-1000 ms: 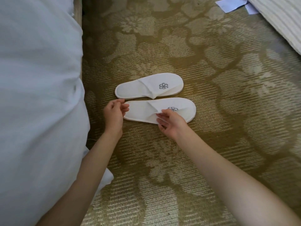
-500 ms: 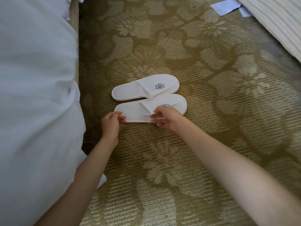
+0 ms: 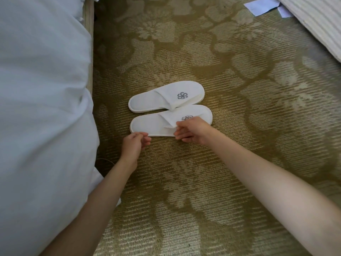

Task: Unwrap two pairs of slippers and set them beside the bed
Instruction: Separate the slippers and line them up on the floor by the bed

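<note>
Here the right hand (image 3: 191, 131) is pinching the strap flap of the near slipper (image 3: 166, 122), while the left hand (image 3: 135, 144) is curling loosely, empty, at its heel. Ideally, nudge it parallel to the far slipper (image 3: 166, 97), just beyond both hands.

The near slipper (image 3: 147, 124) has been drawn up beside the far slipper (image 3: 160, 97), heels now level. The left hand (image 3: 133, 145) has been withdrawn from its heel to the near edge.
</note>
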Demonstrator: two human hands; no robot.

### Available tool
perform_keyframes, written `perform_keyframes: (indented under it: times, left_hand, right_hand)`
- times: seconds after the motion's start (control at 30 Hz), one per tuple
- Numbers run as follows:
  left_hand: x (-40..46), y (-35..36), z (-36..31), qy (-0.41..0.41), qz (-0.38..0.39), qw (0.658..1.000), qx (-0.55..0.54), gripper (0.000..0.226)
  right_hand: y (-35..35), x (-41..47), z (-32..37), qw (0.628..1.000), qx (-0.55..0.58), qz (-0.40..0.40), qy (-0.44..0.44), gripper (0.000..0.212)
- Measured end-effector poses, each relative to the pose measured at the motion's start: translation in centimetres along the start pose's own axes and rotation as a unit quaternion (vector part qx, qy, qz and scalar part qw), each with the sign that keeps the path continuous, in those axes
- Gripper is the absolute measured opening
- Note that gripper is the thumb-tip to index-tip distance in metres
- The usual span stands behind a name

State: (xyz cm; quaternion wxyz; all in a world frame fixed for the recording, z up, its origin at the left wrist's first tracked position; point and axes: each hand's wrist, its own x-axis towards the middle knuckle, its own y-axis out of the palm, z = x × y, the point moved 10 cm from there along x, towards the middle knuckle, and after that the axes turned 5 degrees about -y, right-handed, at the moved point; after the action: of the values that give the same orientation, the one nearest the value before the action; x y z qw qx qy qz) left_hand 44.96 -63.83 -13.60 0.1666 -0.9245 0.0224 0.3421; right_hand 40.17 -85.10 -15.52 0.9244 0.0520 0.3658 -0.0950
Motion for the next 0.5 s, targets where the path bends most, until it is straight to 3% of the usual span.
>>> perform_keyframes:
  times: [0.13,0.27,0.5]
  left_hand:
    - [-2.1,0.8,0.7,0.009,0.009,1.000,-0.014,0.028]
    - [-4.5,2.0,1.4,0.021,0.027,0.999,-0.036,0.026]
    - [-8.4,2.8,3.3,0.012,0.028,0.999,-0.037,0.027]
  right_hand:
    - [-0.6,-1.3,1.0,0.999,-0.028,-0.004,-0.039,0.027]
    - [-1.6,-3.0,1.1,0.997,0.000,-0.026,-0.074,0.012]
    - [-3.5,-6.8,0.1,0.993,0.006,-0.036,-0.109,0.009]
